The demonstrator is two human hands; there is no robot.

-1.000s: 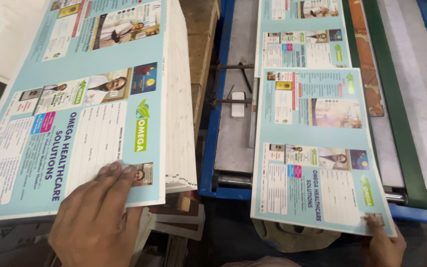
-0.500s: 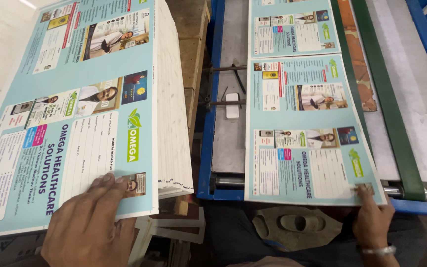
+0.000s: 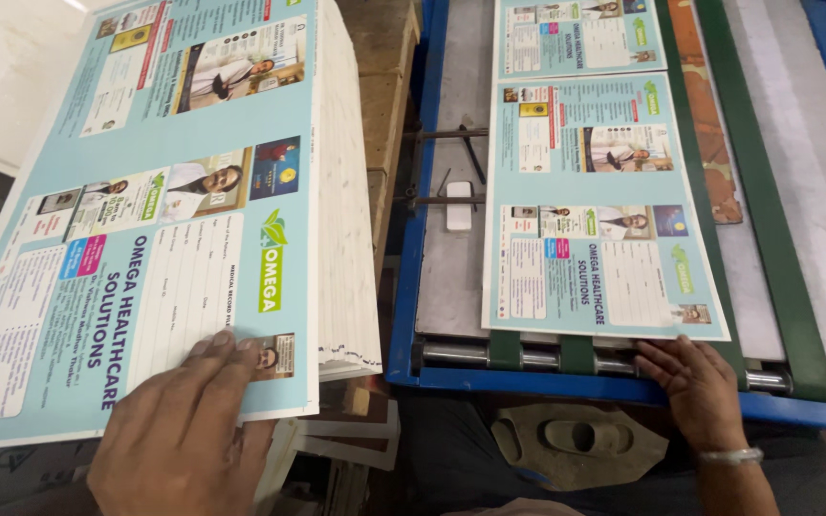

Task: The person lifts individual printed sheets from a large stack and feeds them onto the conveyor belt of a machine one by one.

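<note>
Printed sheet, a pale blue page of photographs and text blocks, lay flat on the grey bed of the blue-framed machine, its long axis running from six o'clock up toward twelve o'clock. Its near edge sat just above the steel roller at the machine's front. The right hand rested at that near edge, close to the sheet's five o'clock corner, with fingers spread and flat, their tips touching or just under the paper; whether they pinched it could not be told. A thin bangle circled that wrist. So the sheet lay at twelve o'clock from the right hand, and that hand was much the nearer of the two.

A second sheet of the same print lay farther up the bed at twelve o'clock, its near edge meeting or slightly overlapping the first. A green belt ran lengthwise along the bed at three o'clock from the sheet.

Well apart at nine o'clock, the left hand pressed open and palm-down on the near corner of the top page of a thick stack of sheets, gripping nothing. The stack's white edges showed along its right side, and its long axis tilted slightly toward one o'clock. A tan moulded piece lay on the floor below the machine, between the two forearms.
</note>
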